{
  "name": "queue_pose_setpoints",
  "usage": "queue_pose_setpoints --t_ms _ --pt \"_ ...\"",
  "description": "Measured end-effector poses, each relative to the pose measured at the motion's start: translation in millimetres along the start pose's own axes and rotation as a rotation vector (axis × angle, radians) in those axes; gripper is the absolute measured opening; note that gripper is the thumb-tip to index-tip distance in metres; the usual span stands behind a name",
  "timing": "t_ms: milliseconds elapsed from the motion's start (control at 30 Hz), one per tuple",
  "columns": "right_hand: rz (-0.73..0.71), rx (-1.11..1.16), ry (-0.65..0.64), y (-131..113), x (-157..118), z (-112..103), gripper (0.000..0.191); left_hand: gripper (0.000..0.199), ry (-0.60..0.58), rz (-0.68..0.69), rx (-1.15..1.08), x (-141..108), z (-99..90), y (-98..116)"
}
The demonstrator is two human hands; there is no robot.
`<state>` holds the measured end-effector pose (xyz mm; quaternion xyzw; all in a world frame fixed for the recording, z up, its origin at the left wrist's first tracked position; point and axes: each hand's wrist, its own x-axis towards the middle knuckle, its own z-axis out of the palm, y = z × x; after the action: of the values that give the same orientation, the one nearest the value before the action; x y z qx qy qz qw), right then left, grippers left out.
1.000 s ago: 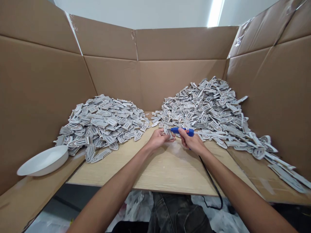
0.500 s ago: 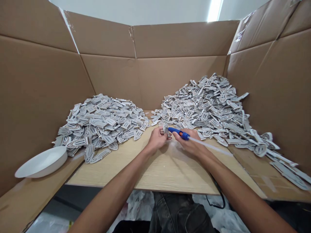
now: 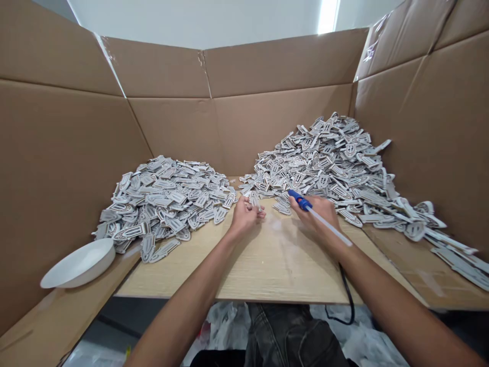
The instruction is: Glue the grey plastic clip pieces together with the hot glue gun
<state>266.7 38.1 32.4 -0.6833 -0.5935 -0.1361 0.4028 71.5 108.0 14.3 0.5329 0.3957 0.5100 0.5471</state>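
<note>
My left hand [image 3: 245, 216] pinches one small pale-grey slotted piece [image 3: 253, 200] with a rounded end, held just above the table. In my right hand [image 3: 319, 214] is a blue hot glue gun [image 3: 299, 199], its clear glue stick [image 3: 328, 226] jutting back over the wrist. The gun's nozzle points away to the upper left, apart from the piece in my left hand. Beside my right fingertips lie a few loose slotted pieces [image 3: 281, 205]; whether the fingers touch them I cannot tell.
A heap of similar pieces [image 3: 164, 196] lies to the left, a taller heap [image 3: 324, 158] to the right. A white bowl [image 3: 80, 265] stands at the left edge. Cardboard walls [image 3: 244, 122] enclose the wooden table [image 3: 263, 275]. A black cord [image 3: 348, 293] hangs below my right forearm.
My right hand has moved the glue gun right, away from the piece in my left hand. My left hand still grips its piece. The camera view has tilted slightly.
</note>
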Motion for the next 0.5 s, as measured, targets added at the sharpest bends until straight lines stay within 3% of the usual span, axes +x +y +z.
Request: queue_pose_setpoints --t_ms 200,333,500 --pt "0.246 0.343 -0.120 -2 6 -4 0.056 0.015 0.054 0.125 0.182 1 -4.8 8" --pt "0.221 0.627 -0.327 -4 6 -8 0.060 0.018 0.027 0.144 0.162 2 -6.8 8" --pt "0.160 0.607 -0.501 -8 3 -14 0.067 0.019 -0.025 0.067 0.196 -1 -4.1 10"
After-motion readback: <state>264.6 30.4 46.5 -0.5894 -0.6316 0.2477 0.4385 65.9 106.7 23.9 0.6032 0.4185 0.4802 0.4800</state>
